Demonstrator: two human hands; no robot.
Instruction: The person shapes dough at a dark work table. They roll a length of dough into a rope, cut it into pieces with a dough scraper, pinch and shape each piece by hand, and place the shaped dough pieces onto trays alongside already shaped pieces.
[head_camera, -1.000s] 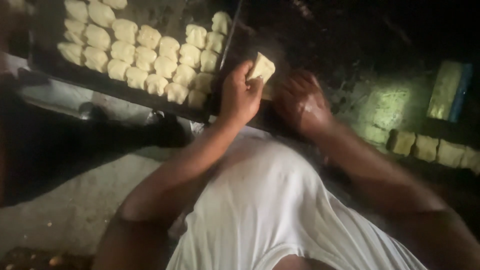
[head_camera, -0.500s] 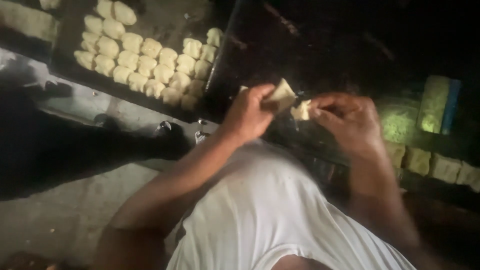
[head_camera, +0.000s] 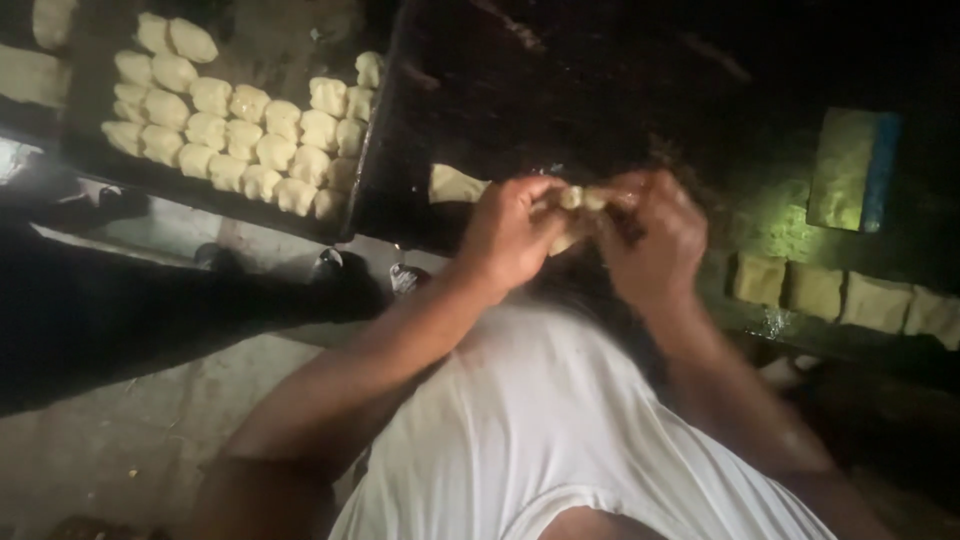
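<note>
Here we have both hands together at the centre of the view, over a dark work surface (head_camera: 560, 90). Our left hand (head_camera: 508, 235) and our right hand (head_camera: 655, 235) are closed on one small pale piece of dough (head_camera: 578, 200), which sits between the fingertips of both, pinched from either side; the lower part of the piece is blurred and partly hidden by the fingers. Just at nine o'clock from the left hand, a flat pale dough square (head_camera: 455, 185) lies on the dark surface, apart from the hands.

At ten o'clock from the hands, a dark baking tray (head_camera: 375, 190) holds rows of shaped dough pieces (head_camera: 245, 135), packed touching one another, filling its near half. At three o'clock, a row of dough squares (head_camera: 845, 295) lies side by side along the surface's near edge, and at two o'clock a flat rectangular slab with a blue edge (head_camera: 850, 170) lies well apart from the hands. Our white shirt (head_camera: 560, 430) fills the bottom of the view at six o'clock, with a grey concrete floor (head_camera: 110, 440) at eight o'clock.
</note>
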